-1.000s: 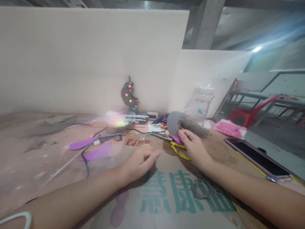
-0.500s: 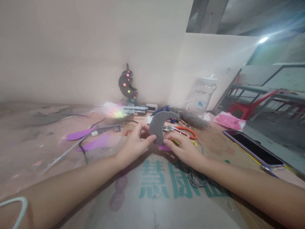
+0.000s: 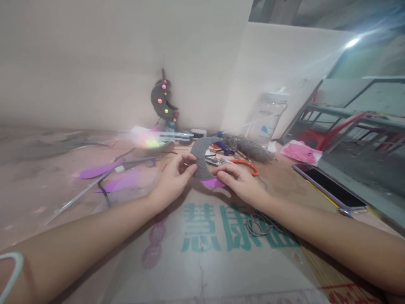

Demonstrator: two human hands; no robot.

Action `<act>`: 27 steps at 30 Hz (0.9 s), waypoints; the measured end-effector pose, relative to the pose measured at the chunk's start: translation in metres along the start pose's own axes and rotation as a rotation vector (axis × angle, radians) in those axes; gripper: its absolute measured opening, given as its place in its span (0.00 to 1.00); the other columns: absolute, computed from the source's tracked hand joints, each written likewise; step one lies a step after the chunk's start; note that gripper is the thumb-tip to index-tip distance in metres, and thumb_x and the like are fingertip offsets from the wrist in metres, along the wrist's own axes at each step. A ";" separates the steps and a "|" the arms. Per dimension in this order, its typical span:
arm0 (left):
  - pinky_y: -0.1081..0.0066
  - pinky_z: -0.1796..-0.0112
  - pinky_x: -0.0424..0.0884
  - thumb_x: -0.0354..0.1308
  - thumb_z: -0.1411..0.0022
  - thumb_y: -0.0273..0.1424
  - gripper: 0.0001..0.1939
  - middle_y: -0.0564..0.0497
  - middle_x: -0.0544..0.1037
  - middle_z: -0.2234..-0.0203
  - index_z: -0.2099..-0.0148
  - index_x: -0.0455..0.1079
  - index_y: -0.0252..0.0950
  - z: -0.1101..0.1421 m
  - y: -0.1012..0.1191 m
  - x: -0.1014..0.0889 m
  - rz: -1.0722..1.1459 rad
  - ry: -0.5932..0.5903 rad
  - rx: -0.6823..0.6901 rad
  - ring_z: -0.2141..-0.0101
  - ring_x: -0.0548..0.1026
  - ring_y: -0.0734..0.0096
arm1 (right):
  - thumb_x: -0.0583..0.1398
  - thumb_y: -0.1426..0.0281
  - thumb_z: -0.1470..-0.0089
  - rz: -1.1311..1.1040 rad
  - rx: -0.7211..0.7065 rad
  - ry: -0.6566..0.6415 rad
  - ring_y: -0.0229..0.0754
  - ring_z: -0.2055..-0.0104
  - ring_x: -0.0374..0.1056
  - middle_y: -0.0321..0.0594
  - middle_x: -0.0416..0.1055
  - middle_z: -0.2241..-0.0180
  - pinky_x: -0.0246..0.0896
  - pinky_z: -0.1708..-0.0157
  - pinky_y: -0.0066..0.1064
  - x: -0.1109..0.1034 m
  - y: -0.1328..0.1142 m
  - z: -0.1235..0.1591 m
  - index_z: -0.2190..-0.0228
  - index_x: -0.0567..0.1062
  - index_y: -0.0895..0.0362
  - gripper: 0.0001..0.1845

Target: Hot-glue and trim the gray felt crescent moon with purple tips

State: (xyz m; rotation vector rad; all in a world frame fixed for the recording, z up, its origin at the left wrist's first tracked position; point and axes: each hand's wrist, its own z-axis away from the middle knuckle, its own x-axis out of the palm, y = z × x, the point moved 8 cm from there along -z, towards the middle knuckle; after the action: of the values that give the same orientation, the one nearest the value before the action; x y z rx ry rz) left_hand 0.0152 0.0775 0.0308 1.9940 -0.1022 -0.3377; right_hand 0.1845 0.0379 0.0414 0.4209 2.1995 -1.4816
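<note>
White band point(image 3: 14, 270) on L forearm, far L of the grey crescent point(image 3: 200, 158), is cut off by the frame edge. Purple pieces point(image 3: 98, 170), L of crescent, look smeared; clear clutter point(image 3: 152, 141) behind-L of it is washed out by glare, hard to ID. L hand point(image 3: 171, 179): thumb + fingers pinch crescent's outer L rim, covering a bit of it. Crescent sits btwn the two hands, hollow side facing R, rim btwn L thumb & fingers, lower tip at R fingertips. R hand point(image 3: 242, 181): thumb & index close together at that tip, hiding its end; exact grip hard to read. Orange-handled scissors point(image 3: 249, 162), behind-R of crescent, partly hidden by R hand. Bottle point(image 3: 267, 120), farther behind-R of crescent, blurry.
</note>
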 end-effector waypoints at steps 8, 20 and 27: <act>0.73 0.61 0.68 0.56 0.36 0.32 0.09 0.52 0.73 0.60 0.55 0.64 0.36 0.000 -0.002 0.000 -0.023 -0.005 0.015 0.64 0.72 0.74 | 0.62 0.65 0.48 0.133 -0.005 0.019 0.42 0.63 0.70 0.39 0.76 0.67 0.64 0.63 0.33 0.003 0.001 -0.001 0.68 0.76 0.56 0.08; 0.70 0.63 0.68 0.62 0.41 0.37 0.17 0.50 0.73 0.58 0.52 0.65 0.37 0.005 0.001 0.009 -0.120 -0.103 -0.010 0.63 0.72 0.70 | 0.58 0.68 0.44 0.137 -0.067 0.013 0.39 0.66 0.67 0.38 0.73 0.70 0.60 0.64 0.31 0.000 -0.007 0.000 0.72 0.74 0.57 0.08; 0.65 0.56 0.70 0.62 0.42 0.34 0.18 0.47 0.73 0.53 0.50 0.66 0.37 0.011 0.013 0.016 -0.254 -0.162 0.032 0.56 0.73 0.64 | 0.57 0.65 0.42 0.131 -0.079 0.006 0.43 0.60 0.70 0.41 0.76 0.64 0.64 0.59 0.34 0.001 -0.006 0.000 0.67 0.76 0.57 0.10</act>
State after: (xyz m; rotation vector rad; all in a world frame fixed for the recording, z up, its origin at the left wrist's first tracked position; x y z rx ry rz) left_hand 0.0286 0.0585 0.0349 2.0120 0.0441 -0.6650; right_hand 0.1802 0.0357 0.0457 0.5326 2.1829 -1.3217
